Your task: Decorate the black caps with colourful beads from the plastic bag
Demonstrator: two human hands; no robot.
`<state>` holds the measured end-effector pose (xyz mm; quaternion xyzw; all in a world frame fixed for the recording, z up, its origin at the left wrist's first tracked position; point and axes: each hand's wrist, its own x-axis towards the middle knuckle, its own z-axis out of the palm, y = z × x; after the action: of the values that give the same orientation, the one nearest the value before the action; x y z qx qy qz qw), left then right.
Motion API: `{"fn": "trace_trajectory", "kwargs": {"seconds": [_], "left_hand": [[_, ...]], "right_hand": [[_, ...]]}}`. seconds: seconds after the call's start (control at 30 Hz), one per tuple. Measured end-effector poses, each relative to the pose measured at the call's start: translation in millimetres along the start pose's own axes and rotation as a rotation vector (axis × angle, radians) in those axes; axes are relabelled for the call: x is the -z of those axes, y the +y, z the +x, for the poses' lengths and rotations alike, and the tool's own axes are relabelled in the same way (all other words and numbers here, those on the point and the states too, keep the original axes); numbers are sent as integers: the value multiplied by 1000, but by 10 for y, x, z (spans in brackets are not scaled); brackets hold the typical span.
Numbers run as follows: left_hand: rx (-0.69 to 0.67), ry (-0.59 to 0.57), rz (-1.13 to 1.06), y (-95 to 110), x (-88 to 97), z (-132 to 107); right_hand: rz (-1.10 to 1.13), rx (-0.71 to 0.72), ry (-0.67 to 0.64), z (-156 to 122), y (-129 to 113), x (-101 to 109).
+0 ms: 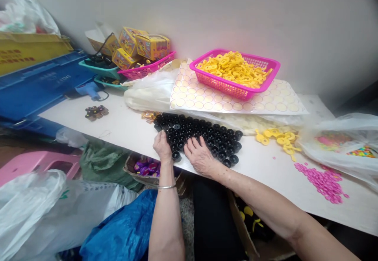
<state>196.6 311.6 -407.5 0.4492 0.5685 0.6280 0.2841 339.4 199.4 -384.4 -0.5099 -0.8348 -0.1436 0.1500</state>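
Both hands, left hand [162, 146] and right hand [201, 157], flat against clustered black caps [203, 133] on the white table [124, 125]

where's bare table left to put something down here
Bare table between the small black pieces and the black caps; also the front strip between the caps and the pink discs. Crowded at the back around the pink basket and sticker sheet.

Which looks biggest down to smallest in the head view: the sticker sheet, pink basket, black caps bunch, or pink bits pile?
1. sticker sheet
2. pink basket and black caps bunch: they look about alike, so no ranking
3. pink bits pile
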Motion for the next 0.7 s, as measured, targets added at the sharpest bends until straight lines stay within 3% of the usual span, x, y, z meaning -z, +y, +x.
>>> {"fn": "trace_trajectory", "kwargs": {"seconds": [0.23,0.4,0.53,0.6,0.7], "left_hand": [[23,110,93,33,-189,-224],[60,80,49,23,-187,-292],[92,26,-56,-25,-92,-256],[39,11,-37,-25,-42,-177],[-152,-55,195,55,-25,27]], "right_hand": [[-28,1,-15,-120,76,49],[-42,-8,-25,-151,68,106],[-23,-93,-29,-117,6,205],[-11,-118,-26,-124,-23,308],[21,-110,5,-232,-41,510]]}}
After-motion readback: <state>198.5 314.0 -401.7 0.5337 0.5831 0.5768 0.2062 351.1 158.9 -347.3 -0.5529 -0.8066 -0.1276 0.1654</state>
